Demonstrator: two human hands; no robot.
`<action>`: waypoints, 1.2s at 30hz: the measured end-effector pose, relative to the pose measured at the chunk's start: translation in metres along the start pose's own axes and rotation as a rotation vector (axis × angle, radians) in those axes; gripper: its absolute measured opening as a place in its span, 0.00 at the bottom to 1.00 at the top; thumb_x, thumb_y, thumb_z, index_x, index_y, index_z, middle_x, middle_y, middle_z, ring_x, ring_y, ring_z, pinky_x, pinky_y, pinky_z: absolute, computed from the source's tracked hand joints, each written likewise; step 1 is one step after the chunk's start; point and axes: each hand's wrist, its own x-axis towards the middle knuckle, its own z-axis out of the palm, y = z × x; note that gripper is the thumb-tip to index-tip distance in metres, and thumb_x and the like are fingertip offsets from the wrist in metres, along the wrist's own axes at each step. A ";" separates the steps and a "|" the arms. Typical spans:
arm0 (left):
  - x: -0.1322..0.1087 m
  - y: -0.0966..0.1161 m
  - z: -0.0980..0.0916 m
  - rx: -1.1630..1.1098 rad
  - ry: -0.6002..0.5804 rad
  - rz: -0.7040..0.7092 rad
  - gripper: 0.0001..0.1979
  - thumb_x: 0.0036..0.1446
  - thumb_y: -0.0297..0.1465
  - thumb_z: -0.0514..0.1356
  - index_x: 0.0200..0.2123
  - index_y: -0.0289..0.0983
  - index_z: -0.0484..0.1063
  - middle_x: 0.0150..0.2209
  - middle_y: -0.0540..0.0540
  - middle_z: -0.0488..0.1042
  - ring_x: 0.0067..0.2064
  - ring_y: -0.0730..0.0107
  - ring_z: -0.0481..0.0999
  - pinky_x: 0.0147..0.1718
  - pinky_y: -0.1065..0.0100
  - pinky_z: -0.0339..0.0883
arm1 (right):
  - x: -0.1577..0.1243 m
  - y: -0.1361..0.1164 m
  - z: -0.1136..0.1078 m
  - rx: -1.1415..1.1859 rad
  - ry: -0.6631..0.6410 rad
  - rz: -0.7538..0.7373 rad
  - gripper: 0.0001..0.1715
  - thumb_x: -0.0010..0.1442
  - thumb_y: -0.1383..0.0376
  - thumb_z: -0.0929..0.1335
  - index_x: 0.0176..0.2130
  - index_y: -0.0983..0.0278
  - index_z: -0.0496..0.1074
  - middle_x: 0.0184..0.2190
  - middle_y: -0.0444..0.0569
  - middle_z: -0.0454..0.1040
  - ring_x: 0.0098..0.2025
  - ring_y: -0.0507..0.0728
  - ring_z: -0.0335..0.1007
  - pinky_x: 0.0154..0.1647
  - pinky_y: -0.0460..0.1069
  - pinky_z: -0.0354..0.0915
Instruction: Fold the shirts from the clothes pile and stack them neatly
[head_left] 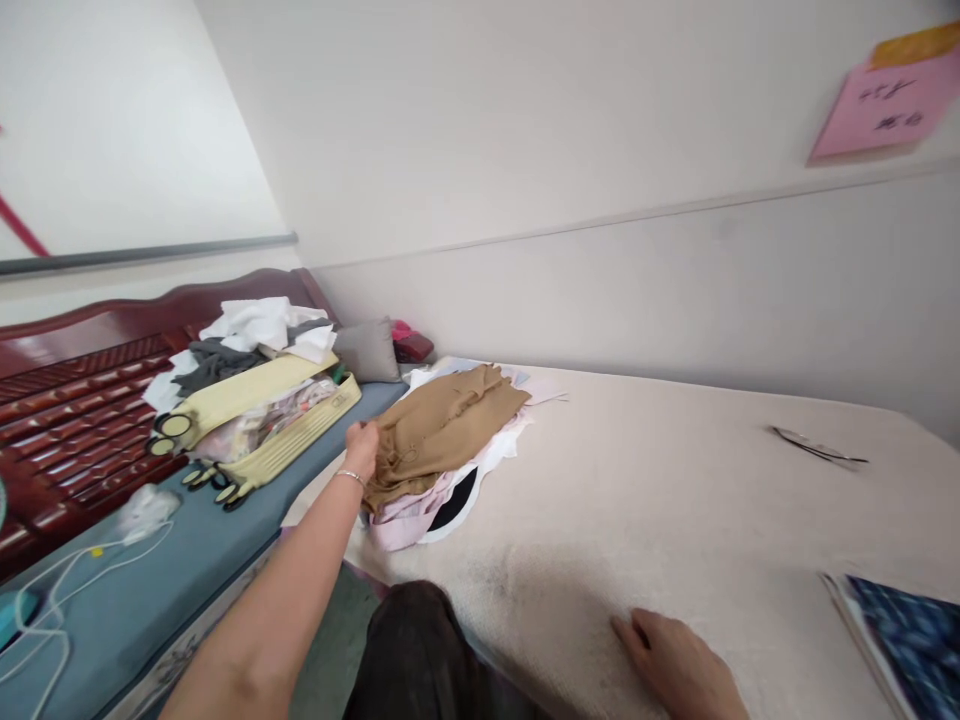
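My left hand (pixel 362 450), a thin bracelet at its wrist, is closed on the near left edge of a brown garment (pixel 450 415). The garment lies crumpled on top of a pile of clothes on the cloth-covered table (pixel 675 510). Beneath it, pink fabric (pixel 409 520) and a white piece with a black patch (pixel 456 500) stick out toward me. Resting on the table at the bottom right, my right hand (pixel 679 660) is loosely curled, and nothing shows in it.
A yellow open suitcase (pixel 262 400) with clothes heaped on it stands on a blue-cushioned wooden bench (pixel 315 440). White cables (pixel 56 610) trail there. Glasses (pixel 817 447) and a dark blue-covered book or pad (pixel 911 625) lie at the table's right. A wall (pixel 562 290) borders the back.
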 end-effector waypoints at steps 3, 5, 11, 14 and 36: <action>-0.034 0.041 0.032 -0.024 -0.143 0.205 0.06 0.64 0.32 0.55 0.36 0.36 0.68 0.33 0.49 0.72 0.35 0.71 0.72 0.34 0.71 0.66 | 0.000 0.000 0.000 0.004 0.008 -0.009 0.25 0.72 0.55 0.56 0.32 0.59 0.74 0.40 0.55 0.81 0.46 0.67 0.78 0.42 0.57 0.65; -0.069 0.060 0.051 -0.022 -0.276 0.350 0.06 0.63 0.33 0.56 0.34 0.37 0.66 0.33 0.50 0.72 0.35 0.71 0.71 0.35 0.72 0.65 | 0.001 0.000 0.001 0.003 0.008 -0.009 0.25 0.72 0.55 0.56 0.32 0.59 0.74 0.40 0.55 0.81 0.45 0.66 0.79 0.42 0.57 0.65; -0.210 0.054 0.067 0.193 -0.911 0.912 0.04 0.64 0.30 0.56 0.38 0.38 0.70 0.37 0.46 0.75 0.38 0.67 0.73 0.41 0.66 0.66 | -0.001 -0.002 -0.005 -0.010 0.027 -0.007 0.24 0.72 0.56 0.56 0.33 0.59 0.73 0.39 0.55 0.81 0.43 0.64 0.79 0.38 0.54 0.63; -0.246 0.033 0.055 0.269 -1.134 1.101 0.16 0.66 0.31 0.57 0.55 0.40 0.69 0.53 0.42 0.76 0.52 0.61 0.75 0.52 0.63 0.67 | -0.003 -0.002 -0.012 -0.015 0.091 0.032 0.22 0.73 0.57 0.56 0.36 0.60 0.73 0.39 0.56 0.81 0.43 0.62 0.79 0.36 0.52 0.62; -0.147 -0.018 0.136 0.647 -0.723 0.792 0.30 0.62 0.23 0.53 0.67 0.43 0.65 0.67 0.39 0.65 0.58 0.55 0.74 0.57 0.58 0.68 | 0.040 0.030 -0.049 -0.179 0.332 -0.083 0.25 0.64 0.74 0.60 0.56 0.59 0.72 0.68 0.53 0.62 0.46 0.56 0.78 0.40 0.49 0.67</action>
